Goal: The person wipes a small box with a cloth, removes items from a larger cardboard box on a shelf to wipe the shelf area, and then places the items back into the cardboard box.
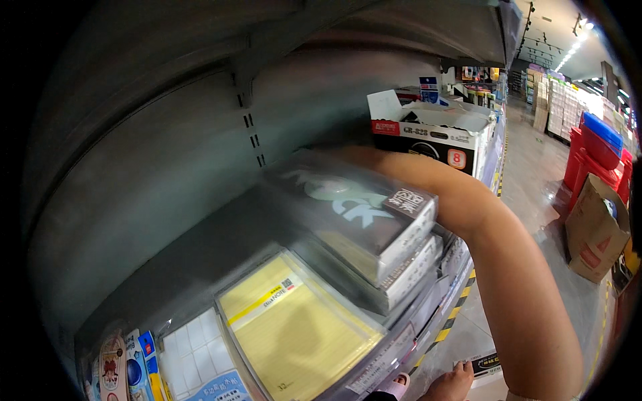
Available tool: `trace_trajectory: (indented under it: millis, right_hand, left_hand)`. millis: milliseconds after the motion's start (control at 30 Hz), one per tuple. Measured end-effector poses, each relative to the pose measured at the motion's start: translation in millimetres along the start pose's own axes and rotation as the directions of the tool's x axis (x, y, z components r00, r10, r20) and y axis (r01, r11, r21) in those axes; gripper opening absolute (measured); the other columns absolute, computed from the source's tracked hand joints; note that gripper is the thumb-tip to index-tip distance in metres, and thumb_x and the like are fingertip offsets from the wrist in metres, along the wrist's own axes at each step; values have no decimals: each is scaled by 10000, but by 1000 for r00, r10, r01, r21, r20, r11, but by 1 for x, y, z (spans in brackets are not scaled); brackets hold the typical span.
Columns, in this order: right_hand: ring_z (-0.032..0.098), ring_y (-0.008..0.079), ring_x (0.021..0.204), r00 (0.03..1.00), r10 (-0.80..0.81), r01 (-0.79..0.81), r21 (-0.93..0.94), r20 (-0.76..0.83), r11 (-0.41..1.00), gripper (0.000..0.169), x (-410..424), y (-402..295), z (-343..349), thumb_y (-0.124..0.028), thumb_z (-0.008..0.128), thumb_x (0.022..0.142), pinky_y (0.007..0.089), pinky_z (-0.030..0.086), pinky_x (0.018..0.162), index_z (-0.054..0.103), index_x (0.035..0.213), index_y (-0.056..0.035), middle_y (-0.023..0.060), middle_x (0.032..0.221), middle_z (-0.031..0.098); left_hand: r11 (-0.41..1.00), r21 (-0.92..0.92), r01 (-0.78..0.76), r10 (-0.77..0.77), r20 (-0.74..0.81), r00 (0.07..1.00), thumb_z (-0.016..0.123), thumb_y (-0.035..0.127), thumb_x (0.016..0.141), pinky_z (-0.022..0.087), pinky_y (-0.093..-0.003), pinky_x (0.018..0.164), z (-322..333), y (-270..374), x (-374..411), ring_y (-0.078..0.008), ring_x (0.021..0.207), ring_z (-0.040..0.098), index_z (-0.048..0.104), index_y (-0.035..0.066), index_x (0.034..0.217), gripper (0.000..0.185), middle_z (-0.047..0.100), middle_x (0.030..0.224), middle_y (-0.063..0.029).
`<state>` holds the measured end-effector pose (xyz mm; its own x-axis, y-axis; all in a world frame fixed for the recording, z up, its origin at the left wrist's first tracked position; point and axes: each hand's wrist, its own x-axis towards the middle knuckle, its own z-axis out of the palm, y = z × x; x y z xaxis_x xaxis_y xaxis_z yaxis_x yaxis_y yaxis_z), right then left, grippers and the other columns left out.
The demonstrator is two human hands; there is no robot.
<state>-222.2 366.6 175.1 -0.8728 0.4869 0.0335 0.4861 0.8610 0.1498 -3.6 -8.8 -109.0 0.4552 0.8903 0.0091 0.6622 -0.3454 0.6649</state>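
My right forearm [421,168] reaches from the right over the shelf edge and behind a blurred stack of dark, plastic-wrapped packs [351,205] with white sides. The stack hides my right hand, so its grip does not show. Low in the picture, my left hand [451,382] grips the edge of a white box with black printing [485,365], beyond the shelf's front edge. A clear-wrapped pack of yellow sticky-note pads [301,326] lies on the shelf in front of the stack.
An opened black-and-white carton [426,133] stands farther along the shelf. White pads [195,346] and blister packs [135,366] are at the lower left. A shelf overhangs above. Red bins [592,160] and a cardboard box [597,230] stand in the aisle.
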Motion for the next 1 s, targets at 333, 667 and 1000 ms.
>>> trace_trajectory:
  millis: [333, 667, 1000]
  right_hand:
    - [583, 360, 1062, 997, 75, -74, -76, 8, 994, 376, 19, 0, 12, -318, 492, 921, 425, 473, 898, 614, 1136, -35, 215, 1143, 607]
    - [612, 374, 1008, 996, 85, -89, -111, -40, 990, 381, 1, 9, 3, -327, 476, 927, 433, 496, 862, 667, 1066, -28, 220, 1082, 638]
    - [633, 360, 998, 989, 0, -2, -15, -148, 1000, 314, -54, 8, -7, -235, 567, 860, 443, 479, 904, 667, 1027, 12, 245, 1080, 639]
  left_hand:
    - [1000, -2, 29, -28, 42, 999, 481, 65, 861, 568, -460, 664, -20, -8, 0, -409, 792, 669, 489, -63, 1003, 191, 601, 963, -285]
    - [999, 21, 38, -40, 69, 997, 472, 75, 872, 571, -448, 665, -20, -8, 1, -402, 793, 674, 510, -62, 979, 177, 615, 937, -274]
    - [997, 72, 22, -27, 61, 998, 463, 84, 884, 574, -436, 665, -13, 0, -4, -394, 794, 679, 531, -60, 956, 175, 629, 910, -263]
